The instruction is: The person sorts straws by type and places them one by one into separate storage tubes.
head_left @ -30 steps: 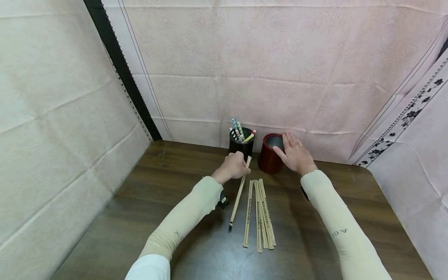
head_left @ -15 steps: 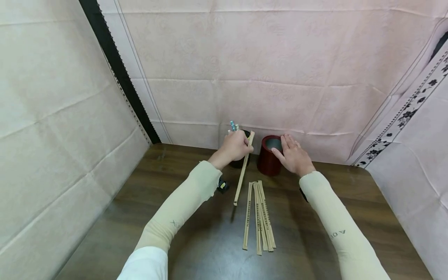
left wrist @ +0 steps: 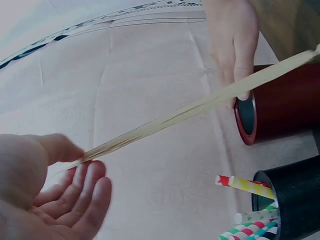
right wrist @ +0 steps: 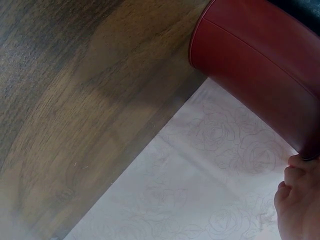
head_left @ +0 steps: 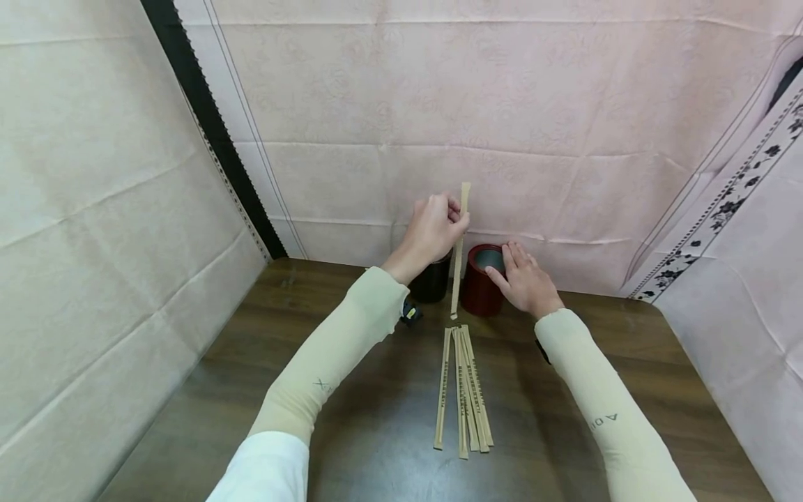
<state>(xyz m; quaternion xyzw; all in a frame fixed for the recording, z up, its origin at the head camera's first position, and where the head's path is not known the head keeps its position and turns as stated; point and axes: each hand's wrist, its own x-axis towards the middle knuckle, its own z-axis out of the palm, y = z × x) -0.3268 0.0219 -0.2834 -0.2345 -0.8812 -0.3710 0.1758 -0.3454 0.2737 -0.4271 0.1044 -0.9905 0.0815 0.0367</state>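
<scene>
My left hand (head_left: pixel 431 229) pinches a long thin stick in a brown paper wrapper (head_left: pixel 458 275) between thumb and fingers near its upper end. In the head view the stick stands nearly upright in front of the gap between two cups. My right hand (head_left: pixel 528 282) rests on the rim of a dark red cylindrical cup (head_left: pixel 482 293), fingers straight and thumb spread along the opening. Left of it stands a black cup (head_left: pixel 431 282), partly hidden by my left hand. The left wrist view shows colourful patterned paper straws (left wrist: pixel 252 187) sticking out of the black cup.
Several paper-wrapped sticks (head_left: pixel 465 390) with printed text lie fanned on the dark wooden table (head_left: pixel 351 432), in front of the cups. A pale cloth wall (head_left: pixel 502 125) rises directly behind the cups, and another cloth (head_left: pixel 125 244) hangs along the left side.
My left hand has lifted the wrapped stick off the table, moving it up and right past the black cup and tipping it nearly upright. The right hand has stayed on the red cup.
</scene>
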